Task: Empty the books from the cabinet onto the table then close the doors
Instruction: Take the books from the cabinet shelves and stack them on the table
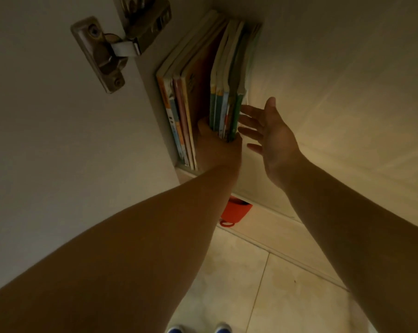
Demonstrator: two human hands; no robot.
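Gripping thin books [223,109] in the cabinet [323,68], beside the door hinge [112,51].
My left hand [217,145] clasps their lower spines; my right hand [268,133] is spread, touching the outermost. Risk: slim volumes slipping out (loose bundle), or the thick books [179,111] nearer the hinge toppling.

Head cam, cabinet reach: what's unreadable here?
- Left hand fingers: hidden behind the thin books, head view.
- Book titles: too dim and blurred.
- Table: out of frame.
- Red object: partly covered by the cabinet edge.
- Shoes: cut by the bottom edge.
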